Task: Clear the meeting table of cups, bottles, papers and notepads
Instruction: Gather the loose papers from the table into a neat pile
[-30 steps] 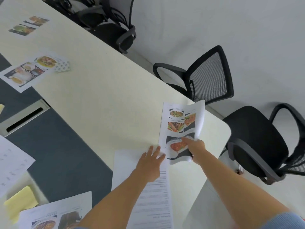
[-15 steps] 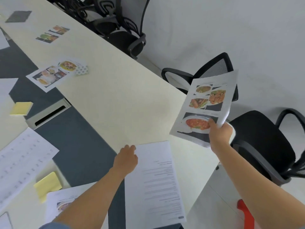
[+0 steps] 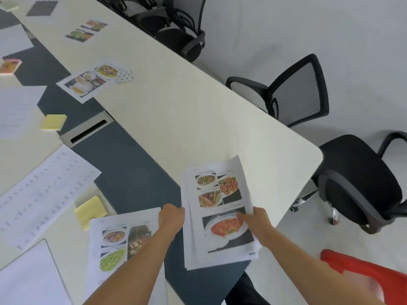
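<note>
At the near table corner, head view: a stack of papers [image 3: 220, 216], food photos on top, sits between both hands over the table [image 3: 198, 111]; whether it rests on the top or is lifted clear, I cannot tell.
Left hand [image 3: 171, 219]: fingers curled at the stack's left edge, apparently gripping it; fingertips hidden.
Right hand [image 3: 256, 223]: thumb on top of the right edge, fingers underneath, pinching the sheets.
Stack axis: long side runs away from the person, tilted slightly right.
Next sheet: a photo page [image 3: 114, 238] lies flat just left of the stack, partly under the left forearm, its long axis roughly parallel to the stack.
Nearer hand: the left, by my judgement; the page is beside its wrist, while the right would have to cross the stack.
Further left: a yellow sticky pad [image 3: 91, 211] at the page's far-left corner, touching it, and a printed sheet [image 3: 44, 194] beyond.
Risk: freeing the left hand leaves the stack on one pinch, so sheets may fan.
</note>
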Motion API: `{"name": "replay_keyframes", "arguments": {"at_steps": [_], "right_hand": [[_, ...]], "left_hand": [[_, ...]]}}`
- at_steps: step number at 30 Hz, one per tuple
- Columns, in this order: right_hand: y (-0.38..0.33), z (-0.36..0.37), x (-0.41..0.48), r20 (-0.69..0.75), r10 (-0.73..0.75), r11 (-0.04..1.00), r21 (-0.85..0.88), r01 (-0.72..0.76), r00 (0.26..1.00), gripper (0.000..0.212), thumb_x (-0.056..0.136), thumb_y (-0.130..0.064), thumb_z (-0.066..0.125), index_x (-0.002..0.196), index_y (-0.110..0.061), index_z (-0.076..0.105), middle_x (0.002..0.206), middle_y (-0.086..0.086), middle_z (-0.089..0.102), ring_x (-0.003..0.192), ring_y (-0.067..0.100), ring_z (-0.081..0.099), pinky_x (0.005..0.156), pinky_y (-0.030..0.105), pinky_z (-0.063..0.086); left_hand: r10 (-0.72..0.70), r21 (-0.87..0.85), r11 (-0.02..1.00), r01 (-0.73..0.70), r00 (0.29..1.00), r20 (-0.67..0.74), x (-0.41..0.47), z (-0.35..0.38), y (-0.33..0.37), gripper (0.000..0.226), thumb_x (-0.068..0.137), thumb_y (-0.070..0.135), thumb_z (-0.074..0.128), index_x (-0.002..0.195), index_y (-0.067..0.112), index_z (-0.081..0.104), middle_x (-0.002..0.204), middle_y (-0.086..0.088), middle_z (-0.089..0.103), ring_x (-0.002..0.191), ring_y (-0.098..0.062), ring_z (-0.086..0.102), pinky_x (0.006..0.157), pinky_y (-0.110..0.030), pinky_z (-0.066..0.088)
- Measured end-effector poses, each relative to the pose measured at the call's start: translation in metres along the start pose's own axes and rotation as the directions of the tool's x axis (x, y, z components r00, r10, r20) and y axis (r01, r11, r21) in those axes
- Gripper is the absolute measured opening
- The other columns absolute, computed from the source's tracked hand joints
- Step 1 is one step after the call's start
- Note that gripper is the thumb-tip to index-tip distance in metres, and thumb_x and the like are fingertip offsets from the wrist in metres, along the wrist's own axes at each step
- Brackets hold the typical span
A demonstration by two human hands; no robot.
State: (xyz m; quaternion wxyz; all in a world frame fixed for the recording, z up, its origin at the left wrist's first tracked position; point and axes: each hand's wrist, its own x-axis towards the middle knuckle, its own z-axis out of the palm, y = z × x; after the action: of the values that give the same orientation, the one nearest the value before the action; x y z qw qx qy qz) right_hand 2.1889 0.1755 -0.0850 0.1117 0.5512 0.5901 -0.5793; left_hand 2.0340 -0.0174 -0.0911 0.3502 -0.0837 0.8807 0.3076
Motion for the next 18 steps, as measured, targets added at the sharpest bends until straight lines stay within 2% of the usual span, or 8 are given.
{"name": "replay_keyframes", "arguments": {"at_steps": [3,5,7,9,11,13,15,18], "right_hand": [[0.015,0.002,-0.013,-0.062,-0.053,0.972,-0.233,0.037,0.997,0.03,0.086,-0.025,0.071,0.111,-0.008,0.068,0.098,0.004,0.072,0.081,0.02,0.068,0.073,0.032,0.057],[0.014,0.0,-0.02,-0.137,-0.158,0.915,-0.392,0.093,0.978,0.039,0.086,-0.03,0.07,0.12,-0.011,0.065,0.118,0.004,0.065,0.087,0.019,0.062,0.073,0.029,0.051],[0.01,0.0,-0.023,-0.173,-0.194,0.913,-0.393,0.113,0.966,0.052,0.085,-0.033,0.072,0.132,-0.015,0.057,0.135,0.006,0.052,0.099,0.022,0.06,0.081,0.031,0.051],[0.004,0.004,-0.025,-0.145,-0.131,0.948,-0.309,0.08,0.981,0.064,0.085,-0.034,0.074,0.14,-0.015,0.047,0.14,0.008,0.048,0.096,0.022,0.059,0.082,0.029,0.049],[-0.002,0.007,-0.026,-0.112,-0.069,0.963,-0.267,0.037,0.991,0.062,0.085,-0.034,0.073,0.137,-0.014,0.046,0.131,0.007,0.054,0.094,0.021,0.059,0.079,0.028,0.047],[-0.004,0.008,-0.022,-0.1,-0.003,0.982,-0.187,-0.016,0.995,0.045,0.084,-0.035,0.074,0.115,-0.01,0.053,0.107,0.003,0.063,0.082,0.018,0.061,0.07,0.028,0.051],[-0.003,0.007,-0.018,-0.08,0.03,0.983,-0.178,-0.044,0.996,0.043,0.081,-0.037,0.075,0.109,-0.008,0.06,0.093,0.003,0.067,0.075,0.016,0.063,0.06,0.026,0.048],[0.005,0.008,-0.013,0.0,0.088,0.992,-0.09,-0.087,0.996,0.04,0.077,-0.033,0.079,0.107,-0.012,0.063,0.095,0.004,0.07,0.082,0.02,0.068,0.069,0.029,0.054]], "left_hand": [[0.017,0.021,1.0,-0.017,1.0,-0.009,-0.01,0.005,-0.006,0.036,0.091,0.015,0.051,0.059,0.011,0.034,0.059,-0.007,0.041,0.056,-0.024,0.045,0.055,-0.03,0.037],[0.025,0.041,0.999,-0.024,1.0,-0.018,-0.015,0.007,-0.007,0.036,0.091,0.016,0.052,0.059,0.011,0.037,0.059,-0.007,0.043,0.054,-0.024,0.046,0.052,-0.026,0.036],[0.032,0.052,0.998,-0.031,0.999,-0.02,-0.019,0.009,-0.007,0.034,0.091,0.016,0.052,0.06,0.01,0.039,0.06,-0.007,0.046,0.053,-0.021,0.046,0.049,-0.024,0.034],[0.036,0.038,0.999,-0.035,0.999,-0.02,-0.021,0.011,-0.005,0.033,0.091,0.015,0.053,0.06,0.009,0.04,0.06,-0.007,0.046,0.053,-0.022,0.047,0.048,-0.024,0.035],[0.042,0.042,0.998,-0.041,0.999,-0.02,-0.022,0.013,-0.005,0.033,0.09,0.015,0.053,0.06,0.009,0.04,0.061,-0.007,0.045,0.053,-0.022,0.047,0.048,-0.024,0.034],[0.053,0.053,0.997,-0.052,0.999,-0.015,-0.022,0.013,-0.006,0.033,0.09,0.015,0.054,0.061,0.009,0.039,0.061,-0.007,0.042,0.052,-0.02,0.042,0.048,-0.024,0.031],[0.069,0.058,0.996,-0.068,0.998,-0.009,-0.023,0.013,-0.009,0.036,0.089,0.014,0.054,0.059,0.01,0.035,0.057,-0.006,0.037,0.049,-0.019,0.037,0.048,-0.024,0.028],[0.063,0.056,0.996,-0.064,0.998,0.007,-0.026,0.012,-0.014,0.036,0.088,0.01,0.053,0.057,0.01,0.035,0.056,-0.005,0.037,0.049,-0.019,0.037,0.049,-0.024,0.028]]}}
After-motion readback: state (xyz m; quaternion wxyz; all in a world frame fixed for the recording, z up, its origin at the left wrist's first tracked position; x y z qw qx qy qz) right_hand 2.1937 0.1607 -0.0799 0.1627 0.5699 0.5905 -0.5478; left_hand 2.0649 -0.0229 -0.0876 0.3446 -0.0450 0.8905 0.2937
